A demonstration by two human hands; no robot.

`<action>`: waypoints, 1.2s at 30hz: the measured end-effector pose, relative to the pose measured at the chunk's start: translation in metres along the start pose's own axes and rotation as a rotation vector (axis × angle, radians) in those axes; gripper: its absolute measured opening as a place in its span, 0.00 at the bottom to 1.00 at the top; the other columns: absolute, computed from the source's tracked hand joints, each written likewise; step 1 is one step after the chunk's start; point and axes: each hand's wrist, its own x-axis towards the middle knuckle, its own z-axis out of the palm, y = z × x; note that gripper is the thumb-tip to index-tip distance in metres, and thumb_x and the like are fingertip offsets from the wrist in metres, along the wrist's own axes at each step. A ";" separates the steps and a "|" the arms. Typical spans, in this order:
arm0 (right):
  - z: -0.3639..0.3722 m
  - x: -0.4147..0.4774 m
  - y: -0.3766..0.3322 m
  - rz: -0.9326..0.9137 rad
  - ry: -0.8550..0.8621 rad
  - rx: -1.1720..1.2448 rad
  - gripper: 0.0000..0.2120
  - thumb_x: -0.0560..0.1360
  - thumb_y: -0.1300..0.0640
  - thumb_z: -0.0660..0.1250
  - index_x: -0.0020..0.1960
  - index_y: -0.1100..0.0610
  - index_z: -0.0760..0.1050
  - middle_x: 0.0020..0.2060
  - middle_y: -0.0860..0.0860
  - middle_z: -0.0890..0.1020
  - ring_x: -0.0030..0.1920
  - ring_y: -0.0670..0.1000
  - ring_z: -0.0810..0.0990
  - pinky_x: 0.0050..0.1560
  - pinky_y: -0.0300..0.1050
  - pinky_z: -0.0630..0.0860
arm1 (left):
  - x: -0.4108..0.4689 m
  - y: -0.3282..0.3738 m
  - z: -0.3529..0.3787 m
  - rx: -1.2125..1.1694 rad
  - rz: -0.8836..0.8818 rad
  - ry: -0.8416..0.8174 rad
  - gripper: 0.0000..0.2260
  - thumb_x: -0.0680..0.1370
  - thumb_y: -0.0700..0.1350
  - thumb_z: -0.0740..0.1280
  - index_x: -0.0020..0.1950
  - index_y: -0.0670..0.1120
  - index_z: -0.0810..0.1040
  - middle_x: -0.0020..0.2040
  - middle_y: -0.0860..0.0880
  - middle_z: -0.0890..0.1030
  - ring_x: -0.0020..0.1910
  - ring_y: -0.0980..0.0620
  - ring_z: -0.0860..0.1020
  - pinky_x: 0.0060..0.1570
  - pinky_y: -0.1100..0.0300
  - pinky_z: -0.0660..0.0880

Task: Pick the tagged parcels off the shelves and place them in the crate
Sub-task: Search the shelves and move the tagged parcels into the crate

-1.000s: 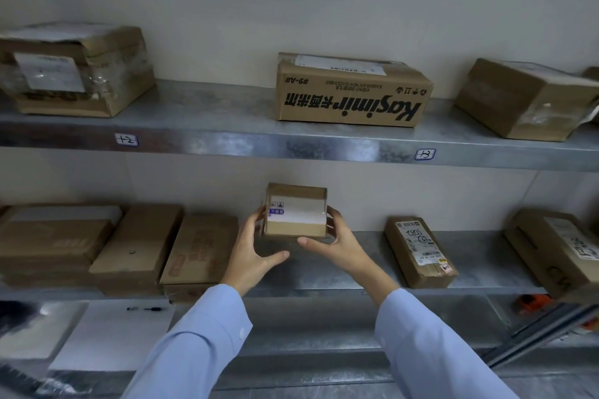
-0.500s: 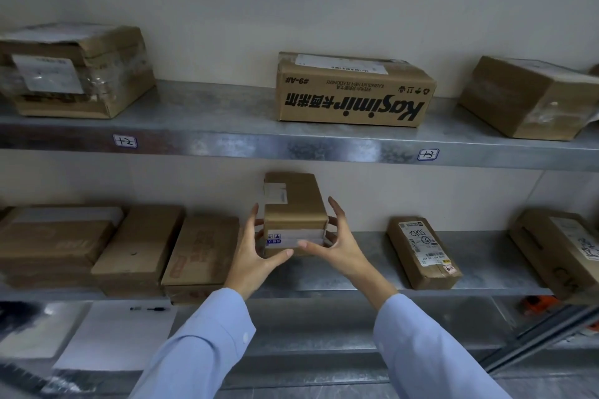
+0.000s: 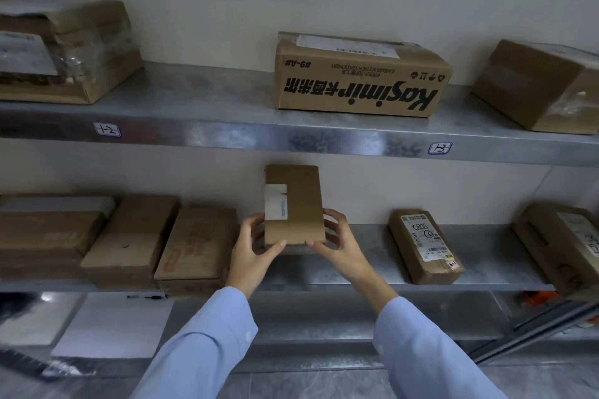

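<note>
Above the lower shelf (image 3: 366, 256), one small parcel (image 3: 298, 207) held up in both hands.
Task looks barely begun: this parcel is off the shelf, no crate is in view, and other boxes (image 3: 359, 74) sit shelved. Left hand (image 3: 256, 253) and right hand (image 3: 342, 248) reach forward, fingers (image 3: 254, 220) clamped on its lower corners, thumbs on the near face.

small brown cardboard parcel (image 3: 298, 204), white label on its left part, held upright above lower shelf (image 3: 366, 266)
</note>
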 end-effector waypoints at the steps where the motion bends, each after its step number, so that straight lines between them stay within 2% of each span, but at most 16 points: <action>1: 0.000 0.001 0.005 0.002 0.002 -0.007 0.31 0.74 0.61 0.74 0.71 0.49 0.62 0.62 0.45 0.74 0.63 0.42 0.74 0.55 0.30 0.73 | 0.000 -0.004 0.001 0.006 -0.012 -0.005 0.27 0.73 0.44 0.75 0.64 0.63 0.66 0.66 0.59 0.73 0.67 0.54 0.71 0.68 0.47 0.71; 4: 0.001 0.003 0.023 0.022 0.008 -0.036 0.33 0.73 0.61 0.74 0.72 0.49 0.61 0.63 0.46 0.73 0.65 0.46 0.73 0.58 0.32 0.73 | -0.001 -0.018 0.003 0.030 -0.044 -0.016 0.29 0.73 0.43 0.75 0.67 0.64 0.65 0.67 0.61 0.72 0.69 0.54 0.70 0.69 0.46 0.69; 9: 0.004 0.005 0.047 0.064 0.001 -0.074 0.36 0.73 0.58 0.75 0.74 0.47 0.60 0.64 0.44 0.72 0.65 0.46 0.73 0.61 0.37 0.74 | -0.005 -0.032 0.010 0.066 -0.076 -0.001 0.30 0.74 0.39 0.74 0.67 0.63 0.66 0.65 0.64 0.72 0.69 0.57 0.69 0.70 0.50 0.68; 13: 0.002 0.006 0.054 0.082 -0.003 -0.093 0.36 0.72 0.55 0.76 0.74 0.46 0.61 0.61 0.41 0.74 0.60 0.42 0.76 0.52 0.31 0.75 | -0.006 -0.041 0.011 0.124 -0.085 0.002 0.29 0.74 0.41 0.74 0.65 0.65 0.65 0.63 0.67 0.71 0.68 0.57 0.68 0.69 0.52 0.67; 19: 0.001 0.005 0.063 0.121 -0.026 -0.096 0.34 0.74 0.55 0.74 0.74 0.45 0.61 0.61 0.45 0.74 0.57 0.39 0.76 0.48 0.29 0.75 | -0.005 -0.049 0.014 0.159 -0.115 -0.002 0.29 0.73 0.42 0.74 0.68 0.62 0.67 0.62 0.68 0.71 0.68 0.55 0.70 0.70 0.46 0.68; 24: -0.001 0.006 0.063 0.140 -0.038 -0.095 0.33 0.74 0.54 0.74 0.73 0.44 0.62 0.63 0.48 0.74 0.56 0.41 0.76 0.50 0.33 0.76 | -0.004 -0.053 0.013 0.182 -0.139 -0.007 0.29 0.74 0.44 0.74 0.69 0.62 0.68 0.63 0.66 0.73 0.68 0.53 0.72 0.68 0.46 0.70; 28: -0.004 0.005 0.064 0.151 -0.068 -0.115 0.34 0.75 0.52 0.73 0.75 0.44 0.60 0.63 0.48 0.73 0.57 0.43 0.74 0.51 0.36 0.76 | -0.005 -0.051 0.015 0.215 -0.160 -0.016 0.28 0.75 0.45 0.73 0.69 0.63 0.67 0.65 0.59 0.74 0.68 0.51 0.71 0.67 0.46 0.71; 30: -0.005 0.006 0.063 0.163 -0.079 -0.131 0.34 0.75 0.52 0.73 0.75 0.44 0.59 0.63 0.49 0.73 0.58 0.45 0.74 0.55 0.44 0.79 | -0.005 -0.049 0.016 0.255 -0.167 -0.021 0.29 0.75 0.47 0.73 0.71 0.63 0.65 0.68 0.56 0.73 0.69 0.50 0.70 0.68 0.44 0.70; 32: -0.006 0.007 0.060 0.176 -0.104 -0.150 0.35 0.75 0.52 0.73 0.75 0.44 0.58 0.62 0.51 0.73 0.57 0.47 0.75 0.56 0.49 0.80 | -0.007 -0.047 0.015 0.305 -0.160 -0.013 0.29 0.75 0.48 0.73 0.72 0.62 0.65 0.71 0.54 0.71 0.71 0.49 0.68 0.69 0.43 0.69; 34: -0.007 0.008 0.055 0.188 -0.123 -0.162 0.34 0.76 0.53 0.72 0.76 0.46 0.58 0.64 0.53 0.73 0.60 0.50 0.75 0.56 0.48 0.79 | -0.010 -0.041 0.015 0.374 -0.123 0.005 0.29 0.75 0.48 0.73 0.72 0.61 0.65 0.72 0.53 0.70 0.72 0.49 0.67 0.69 0.44 0.68; 36: -0.008 0.011 0.051 0.193 -0.106 -0.200 0.31 0.77 0.50 0.70 0.75 0.48 0.61 0.68 0.54 0.71 0.66 0.54 0.72 0.59 0.44 0.74 | -0.015 -0.033 0.014 0.462 -0.054 0.018 0.28 0.76 0.47 0.72 0.73 0.59 0.65 0.71 0.54 0.70 0.71 0.50 0.67 0.69 0.48 0.68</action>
